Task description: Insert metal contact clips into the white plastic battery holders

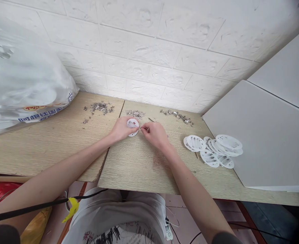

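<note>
My left hand point(122, 128) grips a small white round plastic disc point(133, 126) just above the wooden table point(129, 162), near its back edge. My right hand point(154, 133) is pinched closed at the disc's right edge, holding a tiny metal piece point(140, 128) against it. Both hands meet at the middle of the table. Right behind the hands lies a small heap of little metal parts point(135, 113).
More heaps of metal parts lie at the back left point(101, 107) and back right point(177, 116). A pile of white slotted discs point(212, 149) sits at the right beside a large white board point(261, 135). A big plastic bag point(19, 74) fills the left. A black cable point(37, 206) crosses below.
</note>
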`<state>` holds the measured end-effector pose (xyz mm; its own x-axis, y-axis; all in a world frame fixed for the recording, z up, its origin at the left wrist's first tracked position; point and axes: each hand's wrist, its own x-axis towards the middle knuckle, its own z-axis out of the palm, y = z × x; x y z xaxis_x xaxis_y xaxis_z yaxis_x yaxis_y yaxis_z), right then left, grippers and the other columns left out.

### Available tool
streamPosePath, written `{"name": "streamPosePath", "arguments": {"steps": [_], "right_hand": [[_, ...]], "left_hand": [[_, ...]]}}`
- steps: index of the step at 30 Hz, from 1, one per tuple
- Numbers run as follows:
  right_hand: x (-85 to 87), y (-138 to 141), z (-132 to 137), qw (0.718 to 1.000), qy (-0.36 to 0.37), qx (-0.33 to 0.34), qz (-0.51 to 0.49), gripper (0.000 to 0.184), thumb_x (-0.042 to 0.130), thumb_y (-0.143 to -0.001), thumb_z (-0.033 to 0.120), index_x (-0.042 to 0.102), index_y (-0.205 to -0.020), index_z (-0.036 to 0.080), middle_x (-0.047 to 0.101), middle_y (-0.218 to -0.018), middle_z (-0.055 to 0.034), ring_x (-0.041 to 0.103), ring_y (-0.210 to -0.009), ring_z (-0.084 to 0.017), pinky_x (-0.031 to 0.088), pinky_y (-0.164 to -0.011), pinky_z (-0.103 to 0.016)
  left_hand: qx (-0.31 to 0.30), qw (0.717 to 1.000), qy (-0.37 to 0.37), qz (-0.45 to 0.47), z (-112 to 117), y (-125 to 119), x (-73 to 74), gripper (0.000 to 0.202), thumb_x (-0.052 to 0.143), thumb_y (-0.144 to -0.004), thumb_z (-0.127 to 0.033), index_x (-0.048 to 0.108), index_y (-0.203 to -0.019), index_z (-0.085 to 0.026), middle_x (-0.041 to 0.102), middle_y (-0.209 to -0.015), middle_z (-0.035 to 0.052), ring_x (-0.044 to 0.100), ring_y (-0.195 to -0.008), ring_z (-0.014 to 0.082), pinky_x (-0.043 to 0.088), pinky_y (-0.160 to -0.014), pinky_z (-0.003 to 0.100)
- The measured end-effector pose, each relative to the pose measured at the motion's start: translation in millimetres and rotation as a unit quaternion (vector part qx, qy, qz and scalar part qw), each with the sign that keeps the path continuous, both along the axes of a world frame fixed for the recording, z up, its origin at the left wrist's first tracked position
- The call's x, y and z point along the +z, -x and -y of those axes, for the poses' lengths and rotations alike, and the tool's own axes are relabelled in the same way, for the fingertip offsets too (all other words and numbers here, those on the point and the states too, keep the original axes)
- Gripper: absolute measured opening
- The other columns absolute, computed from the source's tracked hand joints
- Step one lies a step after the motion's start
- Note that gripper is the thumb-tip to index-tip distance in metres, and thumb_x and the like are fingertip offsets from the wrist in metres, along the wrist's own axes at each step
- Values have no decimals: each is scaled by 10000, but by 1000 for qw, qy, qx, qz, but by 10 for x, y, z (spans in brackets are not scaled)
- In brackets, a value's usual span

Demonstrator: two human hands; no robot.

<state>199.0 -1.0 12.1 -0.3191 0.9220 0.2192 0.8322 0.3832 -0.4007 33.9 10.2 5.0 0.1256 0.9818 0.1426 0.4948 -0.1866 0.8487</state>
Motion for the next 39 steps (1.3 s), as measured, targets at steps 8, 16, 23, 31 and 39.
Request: {"name": "streamPosePath", "arguments": {"steps": [8, 16, 23, 31, 39], "right_hand": [[0, 4, 5, 1000, 1, 4, 8, 228, 477, -832, 193, 700, -786, 182, 674, -735, -36, 515, -614, -128, 285, -573, -252], [4, 7, 3, 1000, 7, 7, 12, 225, 475, -836, 199, 683, -752, 179, 672, -730, -29, 530, -640, -131, 304, -592, -244], [-2, 8, 6, 1000, 3, 6, 10, 223, 479, -837, 197, 690, -765, 182, 678, -739, -30, 533, -637, -133, 302, -585, -246], [-5, 6, -2, 1000, 1, 8, 18, 227, 482, -841, 195, 701, -786, 183, 683, -756, -38, 537, -646, -136, 301, -591, -248], [-26, 25, 4, 999, -21, 28, 17, 243, 467, -844, 155, 680, -728, 167, 653, -711, -32, 501, -633, -131, 281, -581, -246]], "left_hand": [[-1, 1000, -1, 1, -1, -2, -5, 266, 671, -644, -252, 703, -891, -162, 719, -830, 26, 647, -772, 191, 505, -712, 275], [0, 1000, 2, -8, 0, 2, -2, 293, 664, -647, -271, 701, -915, -158, 721, -855, 31, 648, -791, 196, 499, -727, 280], [4, 1000, 3, -15, -6, 1, -7, 289, 667, -641, -271, 701, -901, -151, 717, -839, 35, 647, -782, 196, 488, -721, 281], [2, 1000, -1, -16, -6, 2, -3, 280, 665, -638, -261, 703, -893, -152, 716, -831, 30, 643, -770, 193, 493, -717, 278], [6, 1000, -4, -15, -9, 3, -18, 279, 670, -638, -266, 697, -892, -153, 716, -829, 28, 641, -776, 192, 478, -702, 269]]}}
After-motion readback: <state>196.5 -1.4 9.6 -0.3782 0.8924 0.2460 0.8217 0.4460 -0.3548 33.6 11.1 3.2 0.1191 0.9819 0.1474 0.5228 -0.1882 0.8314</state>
